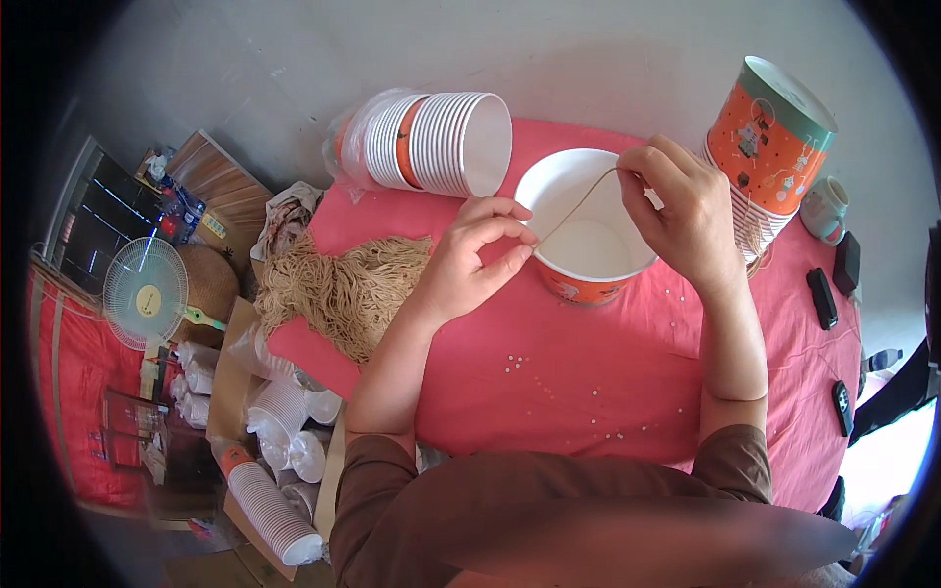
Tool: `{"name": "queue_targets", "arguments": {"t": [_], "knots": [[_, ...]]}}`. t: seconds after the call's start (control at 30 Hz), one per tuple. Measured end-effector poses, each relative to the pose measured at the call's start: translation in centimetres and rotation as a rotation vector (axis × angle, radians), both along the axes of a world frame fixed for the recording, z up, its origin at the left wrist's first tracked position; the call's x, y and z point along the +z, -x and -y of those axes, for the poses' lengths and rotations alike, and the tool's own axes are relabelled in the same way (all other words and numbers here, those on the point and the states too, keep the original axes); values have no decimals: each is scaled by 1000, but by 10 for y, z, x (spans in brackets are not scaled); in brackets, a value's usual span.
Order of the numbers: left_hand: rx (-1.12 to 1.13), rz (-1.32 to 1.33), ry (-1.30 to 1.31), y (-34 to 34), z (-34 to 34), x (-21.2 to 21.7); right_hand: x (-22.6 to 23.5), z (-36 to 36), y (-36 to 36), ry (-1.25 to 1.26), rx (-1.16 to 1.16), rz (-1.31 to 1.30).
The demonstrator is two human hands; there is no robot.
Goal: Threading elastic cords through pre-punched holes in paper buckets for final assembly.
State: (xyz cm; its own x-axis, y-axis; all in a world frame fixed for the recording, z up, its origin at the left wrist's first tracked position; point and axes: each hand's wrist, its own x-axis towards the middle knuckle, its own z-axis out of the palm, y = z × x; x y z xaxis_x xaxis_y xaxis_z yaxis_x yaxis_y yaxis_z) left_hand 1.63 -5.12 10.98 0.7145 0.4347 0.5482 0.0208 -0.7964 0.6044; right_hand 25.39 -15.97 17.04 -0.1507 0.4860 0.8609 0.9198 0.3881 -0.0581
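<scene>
A thin tan string (574, 208) stretches slantwise between my two hands, over the open mouth of a paper tub (585, 287). The tub is white inside and orange outside, and stands upright. My left hand (472, 257) pinches the string's lower end by the tub's left rim. Higher up, over the right rim, my right hand (681, 208) holds the other end between thumb and fingers. Left of my left forearm lies a thick bundle of tan strings (343, 289), partly over the edge of the pink cloth.
Nested paper tubs (446, 145) lie sideways in plastic at the back. An upside-down tub stack (769, 137) stands back right, near a mug (825, 209). Small white bits dot the pink tablecloth (480, 402). A cardboard box (233, 367) of wrapped tubs and a fan (145, 294) are at left.
</scene>
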Motion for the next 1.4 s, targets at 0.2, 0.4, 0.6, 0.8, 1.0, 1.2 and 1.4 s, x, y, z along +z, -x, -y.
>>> {"name": "queue_targets", "arguments": {"t": [0.2, 0.4, 0.6, 0.8, 1.0, 1.2, 1.4], "knots": [[0, 53, -52, -6, 4, 0, 1, 2, 1, 5, 42, -15], [0, 89, -76, -9, 7, -3, 3, 5, 3, -12, 76, -50], [-49, 56, -113, -6, 2, 1, 4, 6, -4, 52, 46, -38], [-59, 9, -100, -2, 4, 3, 7, 10, -9, 115, 41, -39], [-82, 60, -79, -5, 4, 1, 10, 11, -11, 138, 69, -88], [-90, 2, -68, -3, 10, 8, 26, 16, -5, 202, 84, -87], [-66, 51, -117, -5, 8, 1, 33, 22, -14, 357, 114, -82]]}}
